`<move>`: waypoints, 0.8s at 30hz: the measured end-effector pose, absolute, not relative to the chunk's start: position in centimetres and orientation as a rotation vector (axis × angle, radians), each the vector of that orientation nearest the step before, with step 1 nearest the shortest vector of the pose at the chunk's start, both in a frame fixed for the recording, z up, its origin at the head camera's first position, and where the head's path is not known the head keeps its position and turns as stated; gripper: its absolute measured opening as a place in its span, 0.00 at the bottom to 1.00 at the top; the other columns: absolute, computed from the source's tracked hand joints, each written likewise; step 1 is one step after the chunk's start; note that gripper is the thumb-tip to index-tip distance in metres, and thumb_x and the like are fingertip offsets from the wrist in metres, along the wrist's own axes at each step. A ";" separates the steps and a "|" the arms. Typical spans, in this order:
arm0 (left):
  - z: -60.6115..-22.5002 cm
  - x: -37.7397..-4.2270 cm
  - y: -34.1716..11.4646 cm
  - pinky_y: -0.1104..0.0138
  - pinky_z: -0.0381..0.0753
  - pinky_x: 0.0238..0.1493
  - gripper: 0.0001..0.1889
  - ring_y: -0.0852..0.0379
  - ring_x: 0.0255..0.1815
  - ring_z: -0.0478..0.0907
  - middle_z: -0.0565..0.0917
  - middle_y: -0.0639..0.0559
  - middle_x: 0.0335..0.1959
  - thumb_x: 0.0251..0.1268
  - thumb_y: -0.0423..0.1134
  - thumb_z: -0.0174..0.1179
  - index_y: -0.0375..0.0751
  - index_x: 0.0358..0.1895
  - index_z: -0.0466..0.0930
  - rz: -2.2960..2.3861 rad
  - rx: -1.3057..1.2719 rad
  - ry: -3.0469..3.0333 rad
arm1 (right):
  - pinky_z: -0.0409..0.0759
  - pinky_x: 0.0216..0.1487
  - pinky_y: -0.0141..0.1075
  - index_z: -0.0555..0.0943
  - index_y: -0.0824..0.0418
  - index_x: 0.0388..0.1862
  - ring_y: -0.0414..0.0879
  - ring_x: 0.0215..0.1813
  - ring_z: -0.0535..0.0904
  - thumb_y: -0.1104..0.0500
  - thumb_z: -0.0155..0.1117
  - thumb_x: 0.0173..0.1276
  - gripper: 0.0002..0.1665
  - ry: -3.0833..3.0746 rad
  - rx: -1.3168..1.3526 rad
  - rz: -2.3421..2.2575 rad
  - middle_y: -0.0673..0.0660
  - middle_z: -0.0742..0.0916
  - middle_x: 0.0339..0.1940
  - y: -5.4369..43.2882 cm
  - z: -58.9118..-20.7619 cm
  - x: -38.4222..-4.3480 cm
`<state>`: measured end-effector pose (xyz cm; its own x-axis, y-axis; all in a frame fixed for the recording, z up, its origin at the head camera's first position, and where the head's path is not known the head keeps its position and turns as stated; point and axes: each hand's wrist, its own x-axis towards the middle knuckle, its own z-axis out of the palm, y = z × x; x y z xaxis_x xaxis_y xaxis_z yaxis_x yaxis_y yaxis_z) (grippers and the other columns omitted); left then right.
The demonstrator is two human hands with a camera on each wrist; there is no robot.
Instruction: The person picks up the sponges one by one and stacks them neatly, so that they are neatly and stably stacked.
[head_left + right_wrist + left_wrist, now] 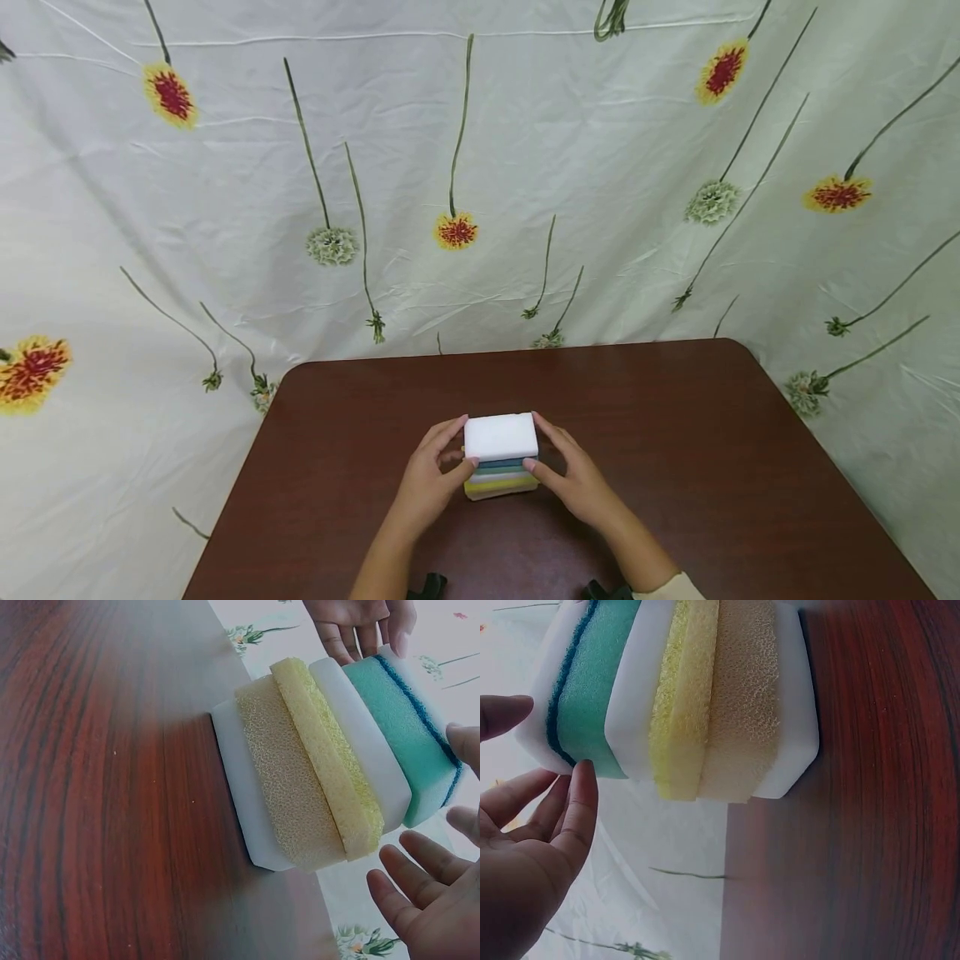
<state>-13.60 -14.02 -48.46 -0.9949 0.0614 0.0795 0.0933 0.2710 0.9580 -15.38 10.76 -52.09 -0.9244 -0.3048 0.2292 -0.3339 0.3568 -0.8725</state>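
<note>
A stack of sponges stands on the table. On top lies a white sponge (pixel 500 436), above a green sponge (pixel 592 690) with a dark blue scouring layer. Lower down come a white block (pixel 634 705), a yellow sponge (pixel 694 720), a beige coarse-pored sponge (pixel 742 705) and a white bottom block (pixel 791 727). My left hand (pixel 423 483) holds the top white sponge at its left end, thumb on the near corner, index finger at the far one. My right hand (pixel 581 483) holds the right end likewise, its lower fingers spread beside the stack in the right wrist view.
The dark brown table (pixel 337 417) has rounded far corners. Behind it and at both sides hangs a pale flower-print cloth (pixel 405 167). Black wrist mounts (pixel 427 586) show at the bottom edge of the head view.
</note>
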 end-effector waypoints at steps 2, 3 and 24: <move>-48.5 -13.6 -14.0 0.66 0.83 0.53 0.33 0.49 0.55 0.81 0.75 0.46 0.67 0.62 0.31 0.70 0.45 0.71 0.73 -1.852 -0.158 -2.494 | 0.64 0.72 0.62 0.61 0.37 0.79 0.54 0.78 0.65 0.49 0.68 0.71 0.42 -2.545 0.604 1.654 0.51 0.74 0.75 10.7 -52.0 -15.4; -48.5 -13.6 -14.0 0.66 0.83 0.54 0.32 0.49 0.56 0.80 0.75 0.46 0.67 0.62 0.31 0.70 0.45 0.71 0.73 -1.844 -0.162 -2.496 | 0.64 0.73 0.61 0.61 0.36 0.79 0.53 0.78 0.65 0.49 0.68 0.71 0.42 -2.537 0.605 1.649 0.51 0.74 0.75 10.7 -51.9 -15.5; -48.4 -13.4 -14.2 0.66 0.84 0.53 0.33 0.43 0.59 0.82 0.72 0.46 0.71 0.64 0.34 0.69 0.51 0.72 0.72 -1.895 -0.171 -2.500 | 0.74 0.68 0.55 0.68 0.52 0.76 0.50 0.69 0.74 0.54 0.68 0.71 0.37 -2.464 0.657 1.691 0.54 0.78 0.68 10.6 -51.5 -15.5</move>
